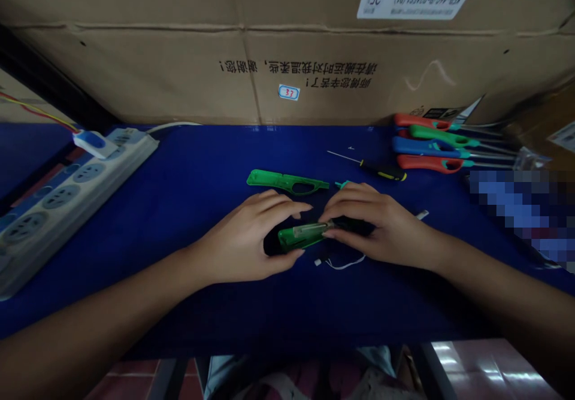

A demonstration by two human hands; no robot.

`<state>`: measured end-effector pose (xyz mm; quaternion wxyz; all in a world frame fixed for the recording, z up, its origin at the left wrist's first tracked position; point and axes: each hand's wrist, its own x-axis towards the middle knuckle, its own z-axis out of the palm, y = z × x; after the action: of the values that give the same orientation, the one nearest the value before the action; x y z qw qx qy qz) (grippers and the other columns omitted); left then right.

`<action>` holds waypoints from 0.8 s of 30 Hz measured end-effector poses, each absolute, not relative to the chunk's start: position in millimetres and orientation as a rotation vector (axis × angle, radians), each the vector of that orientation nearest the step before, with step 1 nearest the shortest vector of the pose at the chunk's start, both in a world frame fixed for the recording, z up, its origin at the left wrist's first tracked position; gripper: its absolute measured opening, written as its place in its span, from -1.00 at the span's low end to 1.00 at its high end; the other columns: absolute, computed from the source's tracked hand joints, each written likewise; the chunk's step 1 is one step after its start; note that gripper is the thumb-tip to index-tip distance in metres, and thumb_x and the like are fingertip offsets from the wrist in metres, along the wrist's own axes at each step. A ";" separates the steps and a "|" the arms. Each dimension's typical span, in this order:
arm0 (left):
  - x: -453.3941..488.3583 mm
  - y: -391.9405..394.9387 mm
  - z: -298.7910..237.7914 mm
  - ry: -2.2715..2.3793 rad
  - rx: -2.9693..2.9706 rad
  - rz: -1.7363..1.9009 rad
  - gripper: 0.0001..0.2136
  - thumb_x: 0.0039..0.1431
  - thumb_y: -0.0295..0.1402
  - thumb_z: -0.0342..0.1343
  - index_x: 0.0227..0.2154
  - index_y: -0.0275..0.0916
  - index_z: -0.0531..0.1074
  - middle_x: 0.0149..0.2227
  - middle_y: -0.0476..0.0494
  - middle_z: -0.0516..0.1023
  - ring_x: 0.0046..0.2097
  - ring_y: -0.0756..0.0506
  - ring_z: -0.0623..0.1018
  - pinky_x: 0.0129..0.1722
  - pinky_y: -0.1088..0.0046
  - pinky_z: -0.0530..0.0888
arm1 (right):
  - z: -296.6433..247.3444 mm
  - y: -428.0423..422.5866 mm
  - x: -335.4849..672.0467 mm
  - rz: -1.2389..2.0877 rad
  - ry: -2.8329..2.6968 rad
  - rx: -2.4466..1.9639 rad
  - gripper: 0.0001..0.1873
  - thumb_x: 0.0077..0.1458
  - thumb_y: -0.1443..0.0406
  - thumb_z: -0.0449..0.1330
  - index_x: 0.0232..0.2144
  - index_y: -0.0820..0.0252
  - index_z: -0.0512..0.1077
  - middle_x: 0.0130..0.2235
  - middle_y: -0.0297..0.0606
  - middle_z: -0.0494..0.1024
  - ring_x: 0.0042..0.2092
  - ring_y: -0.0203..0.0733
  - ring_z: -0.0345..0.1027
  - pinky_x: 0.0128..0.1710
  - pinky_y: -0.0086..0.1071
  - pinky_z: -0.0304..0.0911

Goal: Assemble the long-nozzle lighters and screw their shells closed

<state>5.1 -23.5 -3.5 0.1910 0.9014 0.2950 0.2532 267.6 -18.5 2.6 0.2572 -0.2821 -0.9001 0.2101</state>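
Observation:
Both my hands rest on the blue table (188, 304) and hold one green lighter body (302, 236) between them. My left hand (251, 238) curls round its near end, thumb under, fingers over. My right hand (372, 223) pinches its far end, which is dark and mostly hidden under my fingers. A separate green shell half (285, 181) lies flat just beyond my left hand. A thin white wire (344, 263) trails on the table below the lighter body.
A small screwdriver (372, 167) with black-yellow handle lies behind my right hand. Several long coloured lighters (431, 147) are stacked at the back right. A white power strip (63, 196) lies at the left. Cardboard boxes (251, 58) wall off the back.

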 end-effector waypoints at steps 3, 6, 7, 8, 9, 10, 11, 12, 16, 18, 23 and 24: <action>3.8 -20.6 -4.6 0.794 2.520 0.723 -0.64 0.21 -0.40 0.23 0.07 -0.25 0.43 -0.09 -0.14 0.59 -0.07 -0.10 0.56 -0.02 0.32 0.50 | 3.3 -18.8 267.5 0.545 -2.461 -0.749 -0.87 0.27 0.29 0.25 -0.14 0.19 0.53 -0.12 -0.18 0.55 -0.07 -0.15 0.43 -0.01 -0.20 0.26; 5.1 -20.7 -4.2 0.777 2.519 0.811 -0.69 0.21 -0.34 0.29 0.00 -0.21 0.49 -0.09 -0.13 0.60 -0.07 -0.11 0.57 0.00 0.30 0.49 | 4.6 -19.4 264.5 0.543 -2.436 -0.752 -0.86 0.33 0.33 0.16 -0.16 0.21 0.52 -0.08 -0.13 0.53 -0.05 -0.15 0.41 0.00 -0.20 0.29; 5.6 -21.2 -4.0 0.770 2.517 0.854 -0.72 0.21 -0.32 0.30 -0.03 -0.20 0.51 -0.11 -0.12 0.61 -0.08 -0.11 0.57 -0.01 0.30 0.49 | 5.1 -19.8 263.3 0.545 -2.429 -0.757 -0.85 0.34 0.35 0.13 -0.17 0.21 0.51 -0.09 -0.13 0.53 -0.05 -0.14 0.41 0.00 -0.20 0.29; 6.2 -21.7 -3.9 0.763 2.513 0.896 -0.75 0.21 -0.32 0.31 -0.06 -0.19 0.52 -0.13 -0.11 0.62 -0.10 -0.10 0.57 -0.03 0.31 0.50 | 5.4 -20.4 262.2 0.549 -2.427 -0.766 -0.84 0.35 0.36 0.10 -0.18 0.20 0.51 -0.09 -0.13 0.53 -0.05 -0.14 0.41 0.00 -0.20 0.29; 6.6 -22.0 -4.0 0.756 2.512 0.933 -0.79 0.23 -0.33 0.30 -0.09 -0.19 0.54 -0.16 -0.09 0.63 -0.13 -0.09 0.58 -0.05 0.32 0.50 | 5.7 -21.2 261.2 0.556 -2.427 -0.773 -0.83 0.35 0.37 0.09 -0.18 0.19 0.50 -0.10 -0.14 0.53 -0.06 -0.14 0.41 0.00 -0.19 0.29; 6.8 -22.1 -4.3 0.752 2.519 0.957 -0.82 0.25 -0.33 0.29 -0.11 -0.18 0.55 -0.18 -0.08 0.63 -0.16 -0.08 0.58 -0.08 0.33 0.50 | 5.9 -22.2 260.2 0.565 -2.425 -0.784 -0.83 0.35 0.37 0.08 -0.19 0.19 0.50 -0.11 -0.14 0.54 -0.06 -0.13 0.41 -0.01 -0.19 0.29; 6.8 -21.9 -4.6 0.751 2.535 0.964 -0.85 0.26 -0.34 0.27 -0.12 -0.18 0.55 -0.20 -0.08 0.64 -0.17 -0.07 0.58 -0.10 0.33 0.49 | 6.0 -23.4 259.3 0.575 -2.421 -0.796 -0.82 0.36 0.36 0.07 -0.21 0.18 0.49 -0.12 -0.14 0.54 -0.07 -0.13 0.40 -0.02 -0.18 0.28; 6.6 -21.4 -4.9 0.751 2.560 0.961 -0.86 0.27 -0.34 0.27 -0.13 -0.17 0.56 -0.21 -0.07 0.64 -0.19 -0.07 0.58 -0.11 0.33 0.49 | 6.2 -24.7 258.6 0.591 -2.417 -0.807 -0.81 0.37 0.36 0.06 -0.22 0.17 0.48 -0.12 -0.14 0.54 -0.07 -0.12 0.40 -0.02 -0.17 0.28; 4.8 -17.9 -4.5 0.762 2.601 0.958 -0.88 0.27 -0.33 0.27 -0.15 -0.13 0.60 -0.24 -0.05 0.66 -0.20 -0.07 0.57 -0.14 0.33 0.49 | 6.4 -28.7 257.2 0.646 -2.396 -0.825 -0.86 0.36 0.31 0.11 -0.14 0.16 0.47 -0.08 -0.15 0.57 -0.03 -0.12 0.41 0.01 -0.17 0.26; 3.9 -16.3 -3.3 0.766 2.553 0.959 -0.89 0.27 -0.34 0.27 -0.17 -0.13 0.61 -0.25 -0.05 0.67 -0.22 -0.07 0.57 -0.16 0.33 0.49 | 6.0 -29.4 257.5 0.610 -2.405 -0.826 -0.83 0.32 0.27 0.19 -0.06 0.16 0.46 -0.07 -0.16 0.58 -0.01 -0.12 0.42 0.03 -0.18 0.24; 1.2 -14.1 -1.5 0.813 2.550 0.859 -0.80 0.22 -0.25 0.30 -0.12 -0.15 0.61 -0.16 -0.11 0.66 -0.13 -0.12 0.58 -0.06 0.27 0.50 | 1.4 -27.9 259.2 0.491 -2.470 -0.830 -0.79 0.32 0.29 0.20 -0.02 0.16 0.48 -0.17 -0.23 0.60 -0.09 -0.16 0.43 -0.02 -0.20 0.23; 0.4 -14.0 -1.6 0.828 2.571 0.815 -0.70 0.18 -0.21 0.33 -0.06 -0.17 0.58 -0.10 -0.15 0.64 -0.08 -0.15 0.58 -0.02 0.24 0.49 | 0.1 -27.1 259.6 0.473 -2.474 -0.820 -0.79 0.32 0.28 0.20 -0.03 0.17 0.50 -0.18 -0.22 0.60 -0.11 -0.17 0.43 -0.02 -0.20 0.23</action>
<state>0.4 -14.0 -1.6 0.1596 0.8996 0.2896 0.2854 259.6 -27.1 0.1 0.2441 -0.3002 -0.9057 0.1731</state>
